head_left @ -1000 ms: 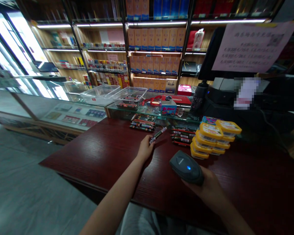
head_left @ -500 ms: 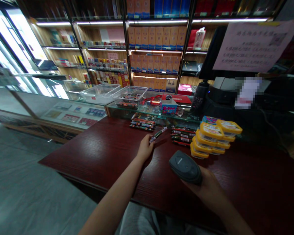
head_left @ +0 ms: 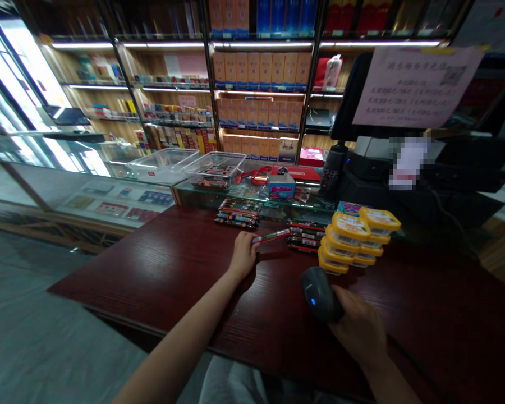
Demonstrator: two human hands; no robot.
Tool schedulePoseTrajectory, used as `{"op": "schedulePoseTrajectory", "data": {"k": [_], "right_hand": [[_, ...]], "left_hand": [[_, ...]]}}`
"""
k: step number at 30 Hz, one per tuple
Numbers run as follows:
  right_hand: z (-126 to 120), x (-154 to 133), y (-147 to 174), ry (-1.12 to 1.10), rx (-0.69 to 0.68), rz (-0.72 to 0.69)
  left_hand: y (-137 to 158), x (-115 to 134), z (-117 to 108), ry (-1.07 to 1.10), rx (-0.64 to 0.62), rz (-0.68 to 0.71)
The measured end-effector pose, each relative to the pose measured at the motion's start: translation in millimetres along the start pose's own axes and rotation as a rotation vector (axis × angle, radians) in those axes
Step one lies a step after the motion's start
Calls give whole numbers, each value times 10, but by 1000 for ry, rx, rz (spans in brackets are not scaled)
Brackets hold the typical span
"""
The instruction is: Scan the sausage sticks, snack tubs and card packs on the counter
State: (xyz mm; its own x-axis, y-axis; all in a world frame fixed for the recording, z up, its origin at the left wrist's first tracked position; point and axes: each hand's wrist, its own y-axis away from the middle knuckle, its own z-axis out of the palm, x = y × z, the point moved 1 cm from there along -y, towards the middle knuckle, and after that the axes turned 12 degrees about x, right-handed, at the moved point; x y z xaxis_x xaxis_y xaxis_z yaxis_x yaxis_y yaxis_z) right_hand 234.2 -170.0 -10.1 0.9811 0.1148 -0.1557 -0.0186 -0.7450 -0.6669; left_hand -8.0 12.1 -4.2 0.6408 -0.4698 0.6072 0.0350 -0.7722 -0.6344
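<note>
My left hand (head_left: 243,256) pinches one end of a slim dark snack packet (head_left: 272,235), held just above the wooden counter (head_left: 168,264). The packet's far end reaches the edge of a pile of similar packets (head_left: 306,238); I cannot tell if they touch. A second pile of such packets (head_left: 237,214) lies beyond my left hand. Wrapped round the handle of a dark barcode scanner (head_left: 320,294) is my right hand (head_left: 364,325). A blue light glows on the scanner's top. Stacked yellow-lidded tubs (head_left: 350,227) stand beyond the scanner, beside the right pile.
Behind the piles runs a glass shelf with a clear plastic bin (head_left: 219,168) and a small blue-and-pink box (head_left: 281,186). A dark bottle (head_left: 333,168) stands near the monitor (head_left: 349,101), which carries a paper notice (head_left: 416,87). Lit shelves of boxes (head_left: 261,73) line the wall.
The packet in my left hand has swung flatter, its far end now toward the right pile. My right hand has turned the scanner, and its blue light shows. The view has shifted slightly.
</note>
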Motion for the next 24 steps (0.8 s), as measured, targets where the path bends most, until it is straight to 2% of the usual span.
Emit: {"op": "schedulePoseTrajectory", "data": {"k": [4, 10, 13, 16, 21, 24], "right_hand": [[15, 22, -19, -40, -2, 22], [80, 73, 2, -78, -59, 36], [99, 113, 30, -87, -38, 24], [93, 131, 38, -87, -16, 22], [67, 114, 17, -93, -28, 41], [60, 103, 10, -95, -34, 42]], "left_hand": [[-130, 129, 212, -45, -11, -4], [-330, 505, 711, -93, -89, 17], [-361, 658, 920, -81, -113, 66], [-343, 710, 1033, -59, -113, 108], [-250, 582, 1072, 8, 36, -182], [-180, 503, 1122, 161, -21, -231]]}}
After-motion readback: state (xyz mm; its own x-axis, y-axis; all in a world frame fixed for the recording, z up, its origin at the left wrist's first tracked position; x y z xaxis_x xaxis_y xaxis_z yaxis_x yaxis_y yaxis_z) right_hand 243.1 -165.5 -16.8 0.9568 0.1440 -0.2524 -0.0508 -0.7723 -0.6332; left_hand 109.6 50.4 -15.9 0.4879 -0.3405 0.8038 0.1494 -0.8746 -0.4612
